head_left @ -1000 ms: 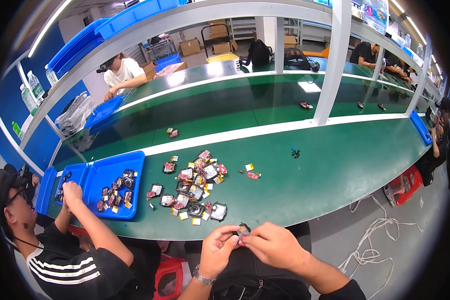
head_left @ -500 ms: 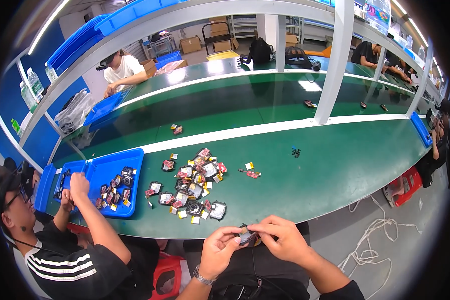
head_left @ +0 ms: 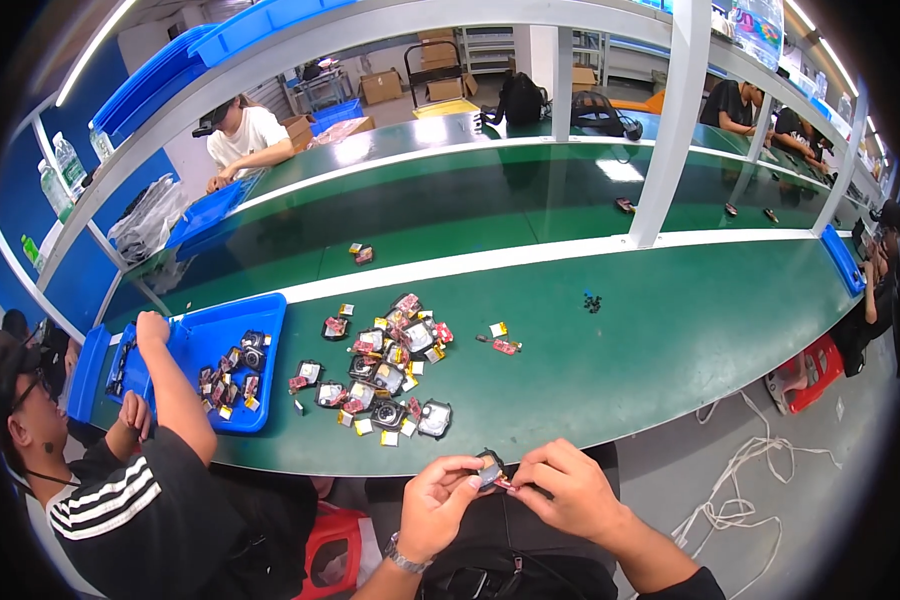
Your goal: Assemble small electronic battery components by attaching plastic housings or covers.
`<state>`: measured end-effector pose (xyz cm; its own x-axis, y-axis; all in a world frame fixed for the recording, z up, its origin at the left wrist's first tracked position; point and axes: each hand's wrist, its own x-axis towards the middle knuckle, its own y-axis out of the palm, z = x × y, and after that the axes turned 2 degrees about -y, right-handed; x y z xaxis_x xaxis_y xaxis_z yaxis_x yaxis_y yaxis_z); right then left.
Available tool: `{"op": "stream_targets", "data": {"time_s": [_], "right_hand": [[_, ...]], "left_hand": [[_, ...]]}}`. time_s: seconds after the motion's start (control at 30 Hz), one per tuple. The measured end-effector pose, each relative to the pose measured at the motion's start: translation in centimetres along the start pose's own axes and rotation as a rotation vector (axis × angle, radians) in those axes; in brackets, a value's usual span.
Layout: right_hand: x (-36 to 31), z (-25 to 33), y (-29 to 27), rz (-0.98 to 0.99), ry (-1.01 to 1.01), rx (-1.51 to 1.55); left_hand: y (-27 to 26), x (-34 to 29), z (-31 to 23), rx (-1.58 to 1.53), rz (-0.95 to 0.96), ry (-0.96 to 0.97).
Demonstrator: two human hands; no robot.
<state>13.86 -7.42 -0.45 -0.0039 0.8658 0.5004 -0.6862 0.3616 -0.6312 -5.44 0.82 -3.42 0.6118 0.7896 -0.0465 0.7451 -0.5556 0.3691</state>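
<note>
Just past the bench's near edge, my left hand grips a small dark electronic casing between thumb and fingers. From the right, my right hand pinches a small red circuit board at the casing's lower side. Whether the board is still joined to the casing by a wire cannot be made out. Ahead and to the left lies a pile of similar opened casings with red boards and silver-and-yellow battery cells. One loose board with a cell sits apart, right of the pile.
The green bench holds a blue tray of parts at left, where a co-worker's arm reaches in. Tiny dark pieces lie right of centre. A white post stands beyond. White cables trail on the floor.
My right fingers have shifted down off the casing's top, and the red board now shows between them. The co-worker's raised hand has moved farther away. Parts on the far belt have shifted slightly right.
</note>
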Motion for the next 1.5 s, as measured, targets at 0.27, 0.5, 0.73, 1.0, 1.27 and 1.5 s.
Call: {"op": "stream_targets", "data": {"time_s": [0.27,0.5,0.73,1.0,1.27,1.5], "right_hand": [[-0.3,-0.1,-0.2,0.101,0.083,0.163],[-0.1,0.8,-0.4,0.137,0.365,0.609],[-0.9,-0.2,-0.3,0.142,0.611,0.945],[0.0,1.1,-0.8,0.066,0.24,0.357],[-0.6,0.2,0.6,-0.026,0.126,0.12],[-1.2,-1.1,0.9,0.014,0.626,0.763]], "left_hand": [[-0.3,0.0,0.1,-0.034,-0.004,0.001],[-0.6,0.0,0.2,-0.026,-0.008,-0.03],[-0.5,0.1,0.3,-0.073,-0.001,-0.055],[-0.4,0.1,0.2,-0.084,-0.006,-0.063],[-0.2,-0.3,0.2,-0.057,0.017,-0.049],[0.0,-0.3,0.1,-0.061,0.023,-0.076]]}}
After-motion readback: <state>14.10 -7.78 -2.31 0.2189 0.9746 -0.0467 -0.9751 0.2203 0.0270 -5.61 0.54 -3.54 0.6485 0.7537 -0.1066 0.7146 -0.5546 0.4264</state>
